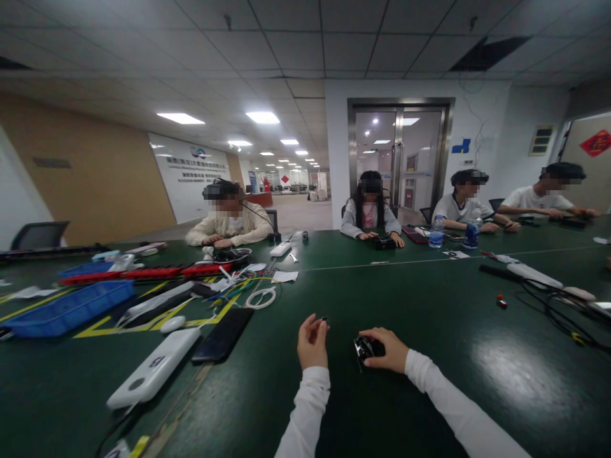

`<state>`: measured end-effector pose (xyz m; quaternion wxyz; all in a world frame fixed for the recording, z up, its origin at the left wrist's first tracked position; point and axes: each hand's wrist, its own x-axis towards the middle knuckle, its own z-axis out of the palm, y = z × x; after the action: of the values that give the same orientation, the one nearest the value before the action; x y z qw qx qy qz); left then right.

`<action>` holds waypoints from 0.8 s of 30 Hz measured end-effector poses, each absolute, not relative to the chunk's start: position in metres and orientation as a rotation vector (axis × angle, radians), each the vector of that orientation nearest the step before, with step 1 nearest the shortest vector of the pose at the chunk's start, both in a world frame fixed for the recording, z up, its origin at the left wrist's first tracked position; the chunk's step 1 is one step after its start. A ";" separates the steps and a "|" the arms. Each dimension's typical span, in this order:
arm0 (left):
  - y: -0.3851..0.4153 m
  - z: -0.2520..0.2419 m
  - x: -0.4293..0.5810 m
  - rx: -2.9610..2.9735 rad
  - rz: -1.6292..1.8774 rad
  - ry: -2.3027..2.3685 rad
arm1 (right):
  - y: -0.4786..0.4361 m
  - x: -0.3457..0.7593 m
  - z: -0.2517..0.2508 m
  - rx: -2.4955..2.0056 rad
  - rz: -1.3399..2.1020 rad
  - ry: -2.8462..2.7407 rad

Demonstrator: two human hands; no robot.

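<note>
My left hand [312, 342] is raised over the green table, its thumb and fingers pinched on a small dark piece [324, 319], too small to name. To its right, my right hand [389, 350] is closed around a black, shiny device [365, 348] with a silvery edge, gripped between thumb and fingers. What kind of device it is I cannot make out. A gap of table separates the two hands, and the small piece is apart from the device.
Left of my hands lie a black phone [224, 335], a white power bank [155, 367], a coiled white cable [261, 298] and a blue tray [71, 308]. On the right are a small orange-and-black item [501, 301] and black cables [548, 305]. Several people sit across the table [429, 407].
</note>
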<state>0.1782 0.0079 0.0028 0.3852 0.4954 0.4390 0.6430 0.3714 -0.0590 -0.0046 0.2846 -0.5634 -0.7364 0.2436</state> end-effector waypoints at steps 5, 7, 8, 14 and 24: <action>-0.005 0.001 0.187 1.505 1.498 1.042 | -0.062 0.371 0.000 -1.440 0.628 -1.997; -0.015 0.000 0.195 1.799 1.357 0.985 | -0.061 0.370 -0.001 -1.418 0.588 -2.000; -0.020 -0.001 0.198 1.961 1.266 0.959 | -0.060 0.370 -0.003 -1.419 0.571 -1.992; -0.027 -0.013 0.208 2.427 0.898 0.887 | -0.049 0.370 -0.015 -1.375 0.550 -1.962; 0.035 -0.005 0.104 2.318 0.954 1.362 | -0.059 0.374 -0.010 -1.382 0.703 -1.944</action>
<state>0.1038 0.0346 -0.0050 0.1440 0.8040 0.4726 0.3310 0.3743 -0.0588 -0.0097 0.3217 -0.5263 -0.7402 0.2676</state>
